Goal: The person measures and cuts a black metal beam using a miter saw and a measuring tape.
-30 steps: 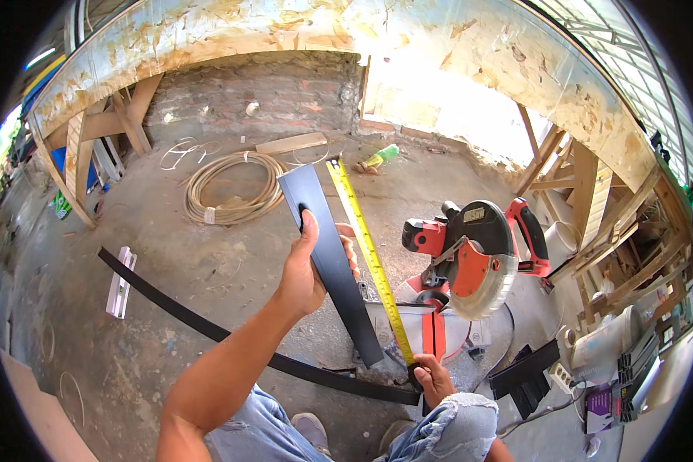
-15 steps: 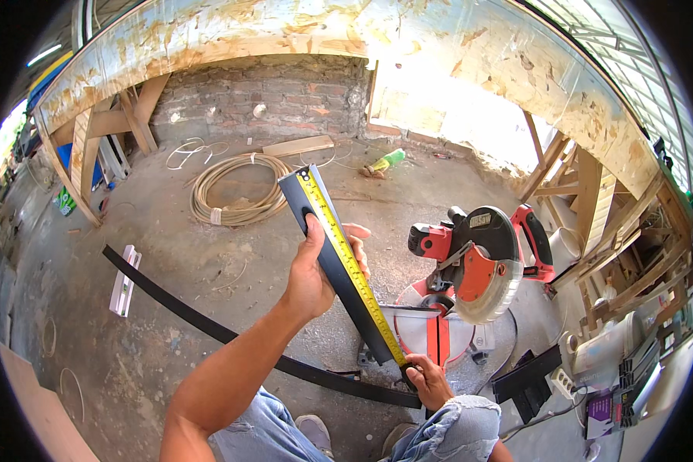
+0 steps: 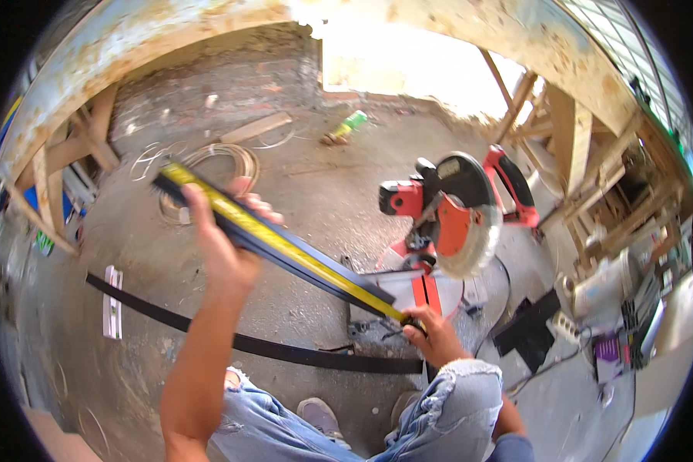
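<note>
- Hands: left hand (image 3: 222,248) closed around upper end of dark flat bar (image 3: 285,250), fingers wrapped over it at 10 o'clock of frame; right hand (image 3: 433,333) pinched shut on lower end of bar and yellow tape measure (image 3: 277,240), near 5 o'clock, just above right knee.
- Bar position: runs diagonal from 10 o'clock down to 5 o'clock, held off the floor, tape blade lying flat along its top face, touching it.
- Mitre saw (image 3: 448,219): red/orange, sits at 2 o'clock of bar's lower end, near the right hand; blade guard down.
- Doing it well (judgement): keep tape blade pressed tight and parallel to bar edge, no sag; anchor the low end with the right hand so the blade can't slip; left thumb pins the blade at the far end; hold bar steady before reading.
- Long black strip (image 3: 231,339) lies on concrete floor (image 3: 131,385) at 7–8 o'clock, apart from the held bar; wire coil (image 3: 208,165) at 11 o'clock.
- Versus 0.5 s ago: bar has swung from near 12 o'clock toward 10 o'clock, now lower angle; left hand shifted left with it; right hand stays at the low end; saw unmoved on floor.
</note>
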Demonstrator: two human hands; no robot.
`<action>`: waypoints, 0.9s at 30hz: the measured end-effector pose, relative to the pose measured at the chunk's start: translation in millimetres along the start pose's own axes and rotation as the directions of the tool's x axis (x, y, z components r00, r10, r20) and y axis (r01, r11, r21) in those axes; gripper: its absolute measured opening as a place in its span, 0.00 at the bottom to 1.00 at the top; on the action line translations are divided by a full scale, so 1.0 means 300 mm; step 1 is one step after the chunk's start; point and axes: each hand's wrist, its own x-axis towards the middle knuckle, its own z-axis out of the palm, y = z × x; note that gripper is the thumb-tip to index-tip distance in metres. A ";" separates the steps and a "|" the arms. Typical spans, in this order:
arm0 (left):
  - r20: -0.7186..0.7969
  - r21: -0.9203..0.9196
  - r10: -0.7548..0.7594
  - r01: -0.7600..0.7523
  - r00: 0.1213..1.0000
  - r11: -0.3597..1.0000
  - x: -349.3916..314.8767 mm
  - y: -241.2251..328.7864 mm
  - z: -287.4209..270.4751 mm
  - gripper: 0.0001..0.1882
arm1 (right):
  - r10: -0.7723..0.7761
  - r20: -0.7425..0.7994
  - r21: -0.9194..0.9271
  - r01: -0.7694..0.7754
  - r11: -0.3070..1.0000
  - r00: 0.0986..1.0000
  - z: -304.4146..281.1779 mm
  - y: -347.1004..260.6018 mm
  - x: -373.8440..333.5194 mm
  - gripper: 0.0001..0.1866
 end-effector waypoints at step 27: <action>0.301 -0.059 0.077 -0.062 0.951 0.996 0.005 0.257 -0.139 0.32 | -0.144 -0.133 -0.422 0.076 0.904 0.980 -0.252 -0.161 0.072 0.17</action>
